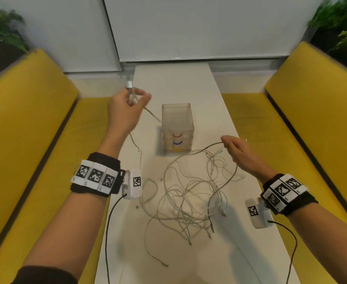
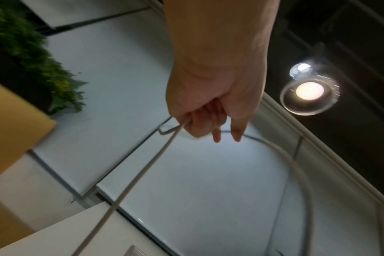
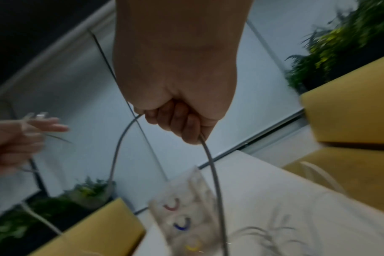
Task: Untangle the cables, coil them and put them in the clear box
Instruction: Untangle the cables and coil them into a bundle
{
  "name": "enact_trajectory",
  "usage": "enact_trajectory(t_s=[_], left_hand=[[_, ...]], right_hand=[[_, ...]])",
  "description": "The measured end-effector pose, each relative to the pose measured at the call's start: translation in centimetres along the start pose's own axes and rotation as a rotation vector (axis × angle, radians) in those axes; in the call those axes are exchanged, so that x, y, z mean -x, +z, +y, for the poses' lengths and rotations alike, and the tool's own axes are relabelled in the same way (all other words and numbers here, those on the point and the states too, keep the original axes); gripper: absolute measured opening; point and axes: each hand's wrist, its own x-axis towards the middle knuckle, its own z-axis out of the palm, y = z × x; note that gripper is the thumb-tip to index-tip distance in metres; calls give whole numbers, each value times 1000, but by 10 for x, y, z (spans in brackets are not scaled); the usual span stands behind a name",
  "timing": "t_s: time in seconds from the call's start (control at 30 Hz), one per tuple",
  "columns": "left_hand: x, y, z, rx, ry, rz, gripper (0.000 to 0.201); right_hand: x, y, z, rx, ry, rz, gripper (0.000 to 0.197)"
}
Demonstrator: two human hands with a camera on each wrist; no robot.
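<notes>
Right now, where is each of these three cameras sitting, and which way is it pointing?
Head: on the person's head, looking down at the table, cable tangle and clear box; both forearms show.
Left wrist: under the left hand, tilted up at wall and ceiling lamp.
Right wrist: under the right hand, facing the box.
Shared: head and right wrist both see the box and left hand.

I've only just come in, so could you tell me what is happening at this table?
A person is sorting a tangle of cables on a white table. The left hand holds a white cable up by its plug end, and the right hand grips a grey cable lifted from the pile. The clear box behind the pile appears to hold no cables yet.
</notes>
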Motion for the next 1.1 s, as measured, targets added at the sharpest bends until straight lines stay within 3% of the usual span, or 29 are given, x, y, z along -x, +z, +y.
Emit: enact_trajectory(t_s=[0.1, 0.17, 0.27, 0.3, 0.4, 0.53, 0.67, 0.8, 0.9, 1.0, 1.1], left_hand=[[24, 30, 16, 4, 115, -243, 35], [41, 51, 25, -67, 172, -497, 42], [57, 75, 22, -251, 253, -783, 22], [58, 77, 17, -236, 247, -817, 30], [48, 62, 9, -66, 165, -698, 45], [25, 22, 13, 177, 79, -423, 44], [12, -9, 19, 256, 74, -233, 45], [14, -9, 15, 152, 139, -233, 58], [14, -13, 13, 144, 126, -167, 51], [9, -24, 14, 241, 97, -56, 48], [10, -17, 18, 219, 126, -128, 48]], right_hand=[[-9, 14, -21, 68, -86, 8, 46], [-11, 21, -37, 79, -111, -24, 45], [-14, 21, -58, -41, -127, -74, 36], [-15, 18, -62, -105, -132, -80, 36], [-18, 5, -62, -256, -115, -140, 38], [-11, -9, -30, -200, -41, -163, 52], [-4, -11, 9, -27, 37, -75, 62], [-1, -10, 31, 217, 76, 31, 71], [1, -19, 42, 297, 101, -42, 83], [9, -21, 47, 269, 99, -189, 64], [14, -6, 52, 259, 141, -317, 44]])
